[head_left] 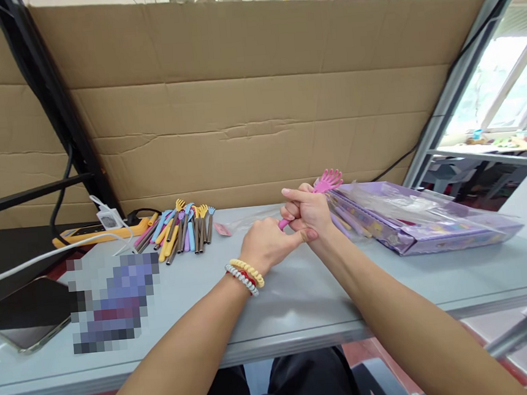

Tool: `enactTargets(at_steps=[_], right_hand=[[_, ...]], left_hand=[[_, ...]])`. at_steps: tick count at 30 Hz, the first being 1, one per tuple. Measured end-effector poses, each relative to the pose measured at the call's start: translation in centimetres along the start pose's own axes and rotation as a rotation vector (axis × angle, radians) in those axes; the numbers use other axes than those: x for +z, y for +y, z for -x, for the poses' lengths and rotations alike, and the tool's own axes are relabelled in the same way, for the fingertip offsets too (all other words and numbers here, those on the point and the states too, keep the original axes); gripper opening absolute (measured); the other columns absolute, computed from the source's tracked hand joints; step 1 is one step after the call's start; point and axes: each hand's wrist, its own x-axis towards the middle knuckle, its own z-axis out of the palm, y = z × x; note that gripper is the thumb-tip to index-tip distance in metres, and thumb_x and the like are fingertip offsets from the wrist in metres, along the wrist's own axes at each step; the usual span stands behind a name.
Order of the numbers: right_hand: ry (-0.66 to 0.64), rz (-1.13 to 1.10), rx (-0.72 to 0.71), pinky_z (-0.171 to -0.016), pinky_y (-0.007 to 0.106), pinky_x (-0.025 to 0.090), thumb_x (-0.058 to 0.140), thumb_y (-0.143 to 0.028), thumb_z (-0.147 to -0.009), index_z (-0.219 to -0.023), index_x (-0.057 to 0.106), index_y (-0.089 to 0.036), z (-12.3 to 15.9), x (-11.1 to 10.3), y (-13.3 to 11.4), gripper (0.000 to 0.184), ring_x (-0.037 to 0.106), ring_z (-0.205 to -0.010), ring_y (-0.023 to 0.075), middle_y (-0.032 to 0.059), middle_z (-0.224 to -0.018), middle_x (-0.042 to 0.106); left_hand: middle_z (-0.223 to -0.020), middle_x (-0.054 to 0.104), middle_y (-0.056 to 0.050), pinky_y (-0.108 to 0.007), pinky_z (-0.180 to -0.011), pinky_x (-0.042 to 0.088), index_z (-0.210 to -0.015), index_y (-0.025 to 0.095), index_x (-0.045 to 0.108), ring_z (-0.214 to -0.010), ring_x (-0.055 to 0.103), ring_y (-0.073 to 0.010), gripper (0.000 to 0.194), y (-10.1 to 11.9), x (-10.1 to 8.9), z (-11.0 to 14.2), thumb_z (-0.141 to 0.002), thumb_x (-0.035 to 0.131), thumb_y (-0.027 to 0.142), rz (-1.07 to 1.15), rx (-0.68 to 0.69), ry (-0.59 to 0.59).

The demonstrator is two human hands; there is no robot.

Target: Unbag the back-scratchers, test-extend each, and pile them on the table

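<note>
Your right hand (308, 212) is closed in a fist around a pink scratcher (324, 185), whose hand-shaped head sticks up past your knuckles while the pink handle end shows just below your fingers. Your left hand (267, 243) is curled shut too, pressed against the right one at that lower handle end, so both hands grip the same stick just above the table (300, 299). On your left wrist sit coil bands (245, 276) in yellow, red and pale blue. Just right of your hands, touching the table, lies a purple box (413, 224) wrapped in clear plastic, and the scratcher's head hangs over its near corner. To the left of your hands, a little apart, a pile of scratchers (181, 229) lies in a loose fan, with blue, yellow, pink and purple grips, dark shafts and small hand-shaped heads pointing toward the wall. A small pink scrap (222, 229) lies between the pile and your hands. Farther left, a yellow power strip (95, 232) holds a white charger (107, 218), and its white cable (33, 260) runs off to the left edge. A dark phone (27, 313) lies flat at the table's near left corner. A cardboard wall (246, 100) stands behind the table.
</note>
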Motion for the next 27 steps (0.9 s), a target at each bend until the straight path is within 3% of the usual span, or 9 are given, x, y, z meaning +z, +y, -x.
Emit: enactTargets(at_steps=[5,7,10,14,17,20,23,27], right_hand=[[-0.116,-0.06,0.056,-0.034,0.021,0.028,0.071,-0.01,-0.053,-0.059,0.014,-0.019,-0.5,-0.8,0.6,0.059,0.019,-0.03,0.0022,-0.0133,-0.036,0.018],[-0.16,-0.094,0.078,-0.042,0.022,0.038,0.071,-0.013,-0.054,-0.056,0.022,-0.019,-0.6,-1.0,0.8,0.049,0.031,-0.033,0.0041,-0.0115,-0.037,0.028],[-0.19,-0.079,0.141,-0.054,0.026,0.046,0.069,-0.022,-0.056,-0.057,0.04,-0.02,-0.7,-1.2,0.9,0.03,0.053,-0.051,0.01,-0.005,-0.05,0.051],[-0.259,0.01,0.203,-0.053,0.025,0.044,0.073,-0.023,-0.054,-0.053,0.047,-0.018,-0.7,-1.2,1.2,0.026,0.058,-0.059,0.0123,-0.0003,-0.059,0.061],[-0.242,0.059,0.217,-0.049,0.024,0.042,0.076,-0.018,-0.05,-0.046,0.04,-0.018,-0.7,-1.3,1.5,0.037,0.058,-0.058,0.0126,-0.0009,-0.054,0.058],[-0.207,0.072,0.234,-0.044,0.024,0.039,0.078,-0.02,-0.05,-0.041,0.034,-0.018,-0.7,-1.3,1.6,0.045,0.052,-0.047,0.0105,-0.0035,-0.042,0.045],[-0.21,0.006,0.184,-0.043,0.025,0.039,0.079,-0.018,-0.049,-0.038,0.021,-0.019,-0.6,-1.1,1.6,0.059,0.038,-0.036,0.0059,-0.0079,-0.034,0.025],[-0.171,-0.071,0.1,-0.045,0.026,0.042,0.074,-0.007,-0.049,-0.041,0.013,-0.018,-0.1,-0.6,1.4,0.063,0.03,-0.033,0.0038,-0.0094,-0.034,0.018]], left_hand=[[-0.061,0.059,-0.001,-0.028,-0.052,0.033,-0.067,0.021,0.055,-0.059,0.057,-0.02,0.054,-0.8,0.3,-0.2,-0.061,0.057,0.075,0.03,0.0,-0.026],[-0.074,0.064,-0.002,-0.029,-0.055,0.037,-0.087,0.021,0.058,-0.067,0.06,-0.0213,0.061,-1.0,0.4,-0.1,-0.059,0.06,0.075,0.093,0.023,0.004],[-0.103,0.066,-0.006,-0.031,-0.066,0.043,-0.118,0.021,0.049,-0.086,0.062,-0.0241,0.084,-1.0,0.5,0.0,-0.055,0.063,0.074,0.19,0.049,0.041],[-0.125,0.056,-0.012,-0.034,-0.079,0.045,-0.131,0.02,0.038,-0.107,0.057,-0.0296,0.1,-1.0,0.5,0.0,-0.051,0.066,0.074,0.21,0.023,0.031],[-0.124,0.057,-0.012,-0.035,-0.079,0.045,-0.129,0.018,0.04,-0.105,0.057,-0.0298,0.096,-1.3,0.8,0.0,-0.056,0.062,0.075,0.222,0.062,-0.008],[-0.111,0.063,-0.007,-0.033,-0.072,0.044,-0.118,0.02,0.049,-0.094,0.06,-0.0262,0.078,-1.5,1.0,-0.2,-0.062,0.059,0.073,0.217,0.112,-0.021],[-0.085,0.064,-0.003,-0.029,-0.061,0.04,-0.092,0.02,0.057,-0.075,0.06,-0.0206,0.057,-1.3,1.0,-0.3,-0.065,0.059,0.07,0.16,0.094,-0.025],[-0.063,0.055,0.0,-0.027,-0.051,0.029,-0.064,0.02,0.05,-0.059,0.052,-0.0159,0.05,-0.8,0.5,-0.3,-0.065,0.059,0.069,0.077,0.086,-0.009]])
